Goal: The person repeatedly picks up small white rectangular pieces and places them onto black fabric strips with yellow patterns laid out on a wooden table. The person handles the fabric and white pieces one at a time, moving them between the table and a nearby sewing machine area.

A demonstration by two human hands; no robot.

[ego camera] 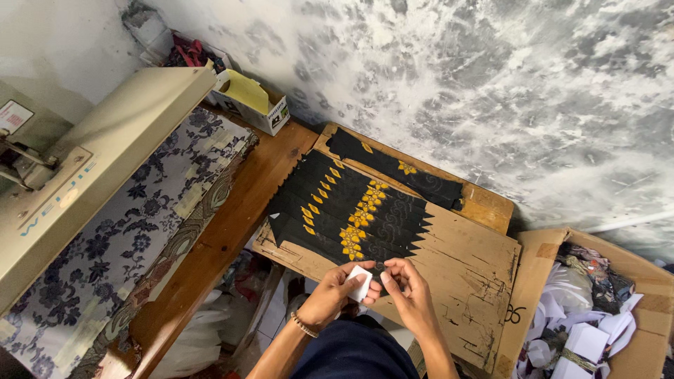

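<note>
Nearest the lens, the person's dark-clad lap and two forearms rise from the bottom edge; the left hand [328, 295], with a beaded bracelet [303, 325] at the wrist, and the right hand [411, 291] meet over the near edge of a worn plywood board [456, 274]. The left grip is pinching a small white paper piece [359, 283] between thumb and fingers; the right grip is pressed together at the fingertips, just beside the paper's right edge, whether touching it cannot be told. The paper is thus held in the air above the board's near edge. Beyond the hands, fanned black fabric strips [351, 207] with yellow motifs lie overlapping on the board, and one separate black strip [400, 168] rests behind them near the wall. The board sits on a brown wooden tabletop [232, 217]. To the left, a cream sewing machine [84, 161] stands over floral patterned cloth [133, 238]. A small open carton [256, 102] occupies the far corner. At right, a cardboard box [540, 281] holds white pieces and scraps. The wall [491, 84] is mottled grey and white.
</note>
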